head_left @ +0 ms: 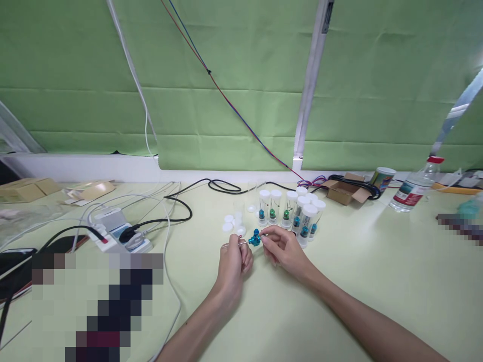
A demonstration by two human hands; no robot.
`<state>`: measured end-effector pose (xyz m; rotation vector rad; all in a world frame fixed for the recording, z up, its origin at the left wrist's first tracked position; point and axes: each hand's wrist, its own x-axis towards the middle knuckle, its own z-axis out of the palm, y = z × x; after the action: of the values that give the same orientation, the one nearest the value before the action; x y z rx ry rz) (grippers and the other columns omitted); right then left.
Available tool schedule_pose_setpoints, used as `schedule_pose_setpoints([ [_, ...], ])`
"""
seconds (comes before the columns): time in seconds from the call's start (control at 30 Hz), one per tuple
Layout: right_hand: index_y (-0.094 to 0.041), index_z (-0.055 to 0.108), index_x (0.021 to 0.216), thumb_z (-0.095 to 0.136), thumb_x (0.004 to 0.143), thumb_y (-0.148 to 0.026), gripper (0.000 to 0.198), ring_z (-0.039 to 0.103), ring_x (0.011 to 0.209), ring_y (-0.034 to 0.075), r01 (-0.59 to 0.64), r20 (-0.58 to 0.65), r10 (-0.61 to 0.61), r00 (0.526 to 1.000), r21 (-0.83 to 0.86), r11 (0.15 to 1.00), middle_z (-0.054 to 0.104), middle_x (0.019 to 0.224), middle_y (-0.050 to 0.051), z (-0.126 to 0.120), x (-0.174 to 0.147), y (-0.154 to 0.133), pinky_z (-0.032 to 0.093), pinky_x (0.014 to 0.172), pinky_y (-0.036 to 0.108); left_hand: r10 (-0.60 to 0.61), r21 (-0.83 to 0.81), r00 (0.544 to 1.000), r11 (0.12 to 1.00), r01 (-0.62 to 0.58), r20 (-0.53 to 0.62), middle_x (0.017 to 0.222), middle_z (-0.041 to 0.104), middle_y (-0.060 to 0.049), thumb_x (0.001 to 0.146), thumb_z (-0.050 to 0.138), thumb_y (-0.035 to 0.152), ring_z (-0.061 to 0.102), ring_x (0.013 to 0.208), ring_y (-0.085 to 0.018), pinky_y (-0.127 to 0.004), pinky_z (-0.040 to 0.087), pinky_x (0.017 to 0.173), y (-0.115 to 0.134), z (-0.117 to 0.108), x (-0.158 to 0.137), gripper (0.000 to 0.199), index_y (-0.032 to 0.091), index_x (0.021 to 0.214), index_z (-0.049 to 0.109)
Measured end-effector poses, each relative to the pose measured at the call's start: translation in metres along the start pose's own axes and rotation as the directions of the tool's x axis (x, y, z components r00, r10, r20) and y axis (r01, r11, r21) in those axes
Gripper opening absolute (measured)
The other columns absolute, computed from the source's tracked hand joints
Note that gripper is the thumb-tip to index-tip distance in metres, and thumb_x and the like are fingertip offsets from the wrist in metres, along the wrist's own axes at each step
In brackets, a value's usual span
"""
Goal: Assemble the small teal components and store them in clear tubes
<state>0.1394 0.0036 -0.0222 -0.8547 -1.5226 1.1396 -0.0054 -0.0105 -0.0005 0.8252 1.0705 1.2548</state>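
Observation:
My left hand (pixel 234 259) is closed in a pinch around a thin silver rod (pixel 244 243). At the rod's right end sits a small shiny blue metal part (pixel 254 238) with several knobs; its exact kind is too small to tell. The thumb and forefinger of my right hand (pixel 285 250) pinch at the blue part's right side. Just beyond both hands stand several clear tubes with white caps (pixel 276 194), each holding a small blue or green piece with a thin stem. Several loose white caps (pixel 228 223) lie past my left hand.
A power strip (pixel 130 241) with plugs and cables is at left. Behind the tubes are black cable (pixel 222 187) and an opened cardboard box (pixel 345 191). A water bottle (pixel 415 186) and a printed can (pixel 382 178) stand at right. A white cable (pixel 171 286) runs beside my left forearm.

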Motion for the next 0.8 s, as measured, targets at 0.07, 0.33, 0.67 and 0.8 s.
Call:
schedule_pose_setpoints([
  [0.07,-0.019,0.058,0.094,0.058,0.087,-0.049,0.030,0.042,0.041,0.008,-0.002,0.004,0.002,1.000,-0.001,1.000,0.054,0.058,-0.004,-0.0005,0.0002,0.0007,0.034,0.041,0.022,0.009,0.004,1.000,1.000,-0.009,0.007,0.041,0.026,0.004,0.084,0.040,0.032,0.024,0.039,-0.008,-0.023,0.019,0.039,-0.0001,0.0002,-0.0002,0.045,0.020,0.041,0.030],
  [0.33,-0.019,0.055,0.077,0.057,0.088,-0.048,0.032,0.042,0.039,0.008,0.003,0.009,-0.002,1.000,-0.021,1.000,0.051,0.052,-0.005,-0.0019,0.0021,0.0002,0.033,0.040,0.021,0.021,0.044,1.000,0.999,-0.021,0.014,0.040,0.027,0.003,0.081,0.039,0.028,0.026,0.038,-0.009,-0.025,0.019,0.041,0.0009,0.0014,-0.0021,0.044,0.021,0.039,0.030],
  [0.67,-0.019,0.050,0.057,0.046,0.092,-0.056,0.051,0.033,0.033,0.008,-0.020,-0.040,0.017,0.999,-0.095,0.995,0.038,0.037,-0.007,-0.0008,0.0012,0.0035,0.028,0.040,0.024,0.004,0.066,0.998,0.998,-0.008,0.062,0.036,0.026,0.003,0.082,0.039,0.030,0.027,0.037,-0.009,-0.025,0.018,0.042,-0.0001,0.0019,-0.0008,0.049,0.021,0.035,0.029],
  [0.8,-0.018,0.048,0.051,0.043,0.090,-0.063,0.059,0.031,0.032,0.008,-0.069,-0.063,0.064,0.996,-0.086,0.994,0.037,0.035,-0.006,-0.0009,0.0033,0.0085,0.023,0.038,0.023,0.015,0.065,0.997,0.998,-0.020,0.080,0.036,0.028,0.003,0.083,0.038,0.030,0.028,0.037,-0.009,-0.025,0.020,0.043,0.0002,0.0024,-0.0022,0.050,0.020,0.035,0.030],
])
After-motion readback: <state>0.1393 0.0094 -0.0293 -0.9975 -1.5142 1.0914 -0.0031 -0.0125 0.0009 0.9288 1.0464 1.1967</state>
